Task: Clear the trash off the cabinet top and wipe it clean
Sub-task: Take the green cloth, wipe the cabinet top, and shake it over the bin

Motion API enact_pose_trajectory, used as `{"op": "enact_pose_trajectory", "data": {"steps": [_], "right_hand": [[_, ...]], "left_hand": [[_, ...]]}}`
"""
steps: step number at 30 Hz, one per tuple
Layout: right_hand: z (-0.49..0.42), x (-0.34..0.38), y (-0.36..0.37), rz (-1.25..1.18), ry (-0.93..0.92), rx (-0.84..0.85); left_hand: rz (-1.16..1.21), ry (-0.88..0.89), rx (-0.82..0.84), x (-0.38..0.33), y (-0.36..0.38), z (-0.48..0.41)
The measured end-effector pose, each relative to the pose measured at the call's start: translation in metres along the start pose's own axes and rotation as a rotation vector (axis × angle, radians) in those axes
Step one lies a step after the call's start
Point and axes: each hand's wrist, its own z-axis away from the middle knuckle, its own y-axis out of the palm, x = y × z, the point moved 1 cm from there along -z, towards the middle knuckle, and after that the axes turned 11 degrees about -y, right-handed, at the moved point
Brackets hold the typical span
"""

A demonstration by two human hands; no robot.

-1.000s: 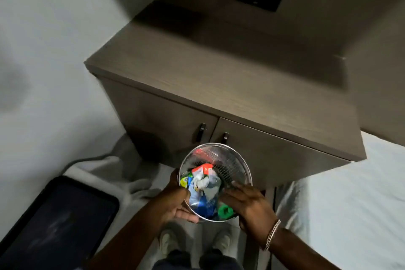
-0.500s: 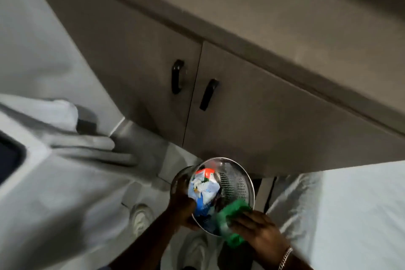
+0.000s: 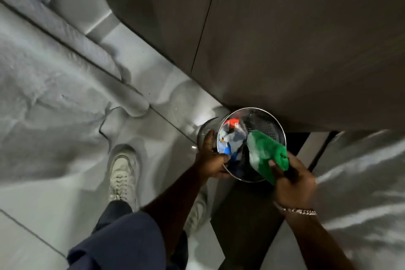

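Cabinet (image 3: pixel 285 39) w/ 2 doors fills top. Below it, metal bin (image 3: pixel 266 126) of trash (image 3: pixel 230 138), low by floor. Left hand (image 3: pixel 211 159) clamped on bin rim; right hand (image 3: pixel 293 182) pinching green cloth (image 3: pixel 266 151) over bin.

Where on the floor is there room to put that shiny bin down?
The bare tile strip between the cabinet doors and the white bedding is free. Floor beside the white shoe is open too. It is crowded around the bin, where the left hand grips the rim and the right hand holds a green cloth.
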Motion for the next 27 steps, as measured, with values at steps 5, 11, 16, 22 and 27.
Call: {"op": "enact_pose_trajectory", "data": {"steps": [5, 11, 16, 22, 27], "right_hand": [[0.003, 0.093, -0.025, 0.071, -0.318, 0.093], [0.027, 0.274, -0.029, -0.013, -0.725, 0.367], [0.026, 0.407, 0.008, -0.432, -0.206, 0.381], [0.034, 0.523, 0.066, -0.84, 0.275, 0.789], [0.055, 0.607, 0.146, -0.671, -0.048, 0.714]], "left_hand": [[-0.088, 0.11, -0.289, -0.035, 0.0, 0.088], [0.51, 0.126, 0.165, -0.1, -0.041, 0.277], [0.591, 0.393, -0.046, -0.146, -0.118, 0.401], [0.6, 0.627, -0.274, -0.173, -0.225, 0.488], [0.504, 0.686, -0.63, -0.19, -0.313, 0.532]]}}
